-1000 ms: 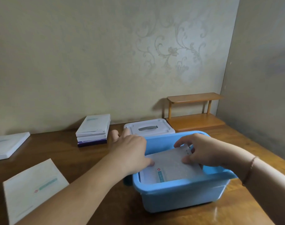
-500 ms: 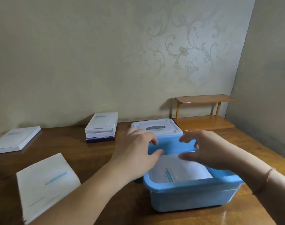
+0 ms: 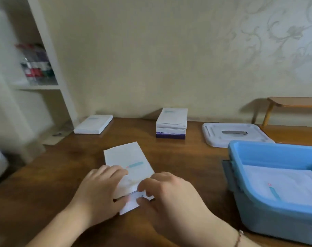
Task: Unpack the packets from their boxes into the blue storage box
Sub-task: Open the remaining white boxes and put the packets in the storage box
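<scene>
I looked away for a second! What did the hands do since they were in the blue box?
Both hands left the blue storage box and moved left to the flat white box on the table. The left hand now presses on it, and the right hand pinches its near end flap. The packet stayed in the storage box; the stacked boxes and white lid stayed put.

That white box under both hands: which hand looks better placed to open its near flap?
The right hand, probably. Its fingertips already pinch the near end flap of the white box, while the left hand lies flatter on top, seemingly steadying it.
</scene>
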The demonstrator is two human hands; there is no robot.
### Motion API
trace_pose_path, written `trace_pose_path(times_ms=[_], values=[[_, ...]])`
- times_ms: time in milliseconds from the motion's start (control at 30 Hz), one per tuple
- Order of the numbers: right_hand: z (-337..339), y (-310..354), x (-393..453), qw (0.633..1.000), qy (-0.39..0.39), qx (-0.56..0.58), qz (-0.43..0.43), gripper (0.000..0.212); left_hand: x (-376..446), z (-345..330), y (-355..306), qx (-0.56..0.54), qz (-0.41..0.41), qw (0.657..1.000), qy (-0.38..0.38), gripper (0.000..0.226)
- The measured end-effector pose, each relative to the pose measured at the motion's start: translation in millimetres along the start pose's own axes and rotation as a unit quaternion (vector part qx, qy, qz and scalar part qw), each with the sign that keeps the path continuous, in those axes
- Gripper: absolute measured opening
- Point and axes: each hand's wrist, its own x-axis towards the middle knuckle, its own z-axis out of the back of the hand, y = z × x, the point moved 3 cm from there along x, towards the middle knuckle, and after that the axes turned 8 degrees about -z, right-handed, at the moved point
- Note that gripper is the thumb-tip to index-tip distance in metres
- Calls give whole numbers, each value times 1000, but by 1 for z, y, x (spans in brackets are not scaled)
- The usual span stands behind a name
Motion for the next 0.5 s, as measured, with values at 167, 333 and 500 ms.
trace_pose_path(times_ms=[167,333,500], values=[[-61,-18,7,991,68,-120,-3,24,-9,-6,17,-22,-22,999,-42,14],[-62,-20,14,979,5,-186,78,19,-4,-4,24,-99,24,987,-125,5],[-72,-23,16,955,-33,-246,159,10,1,-5,21,-118,13,984,-136,4]])
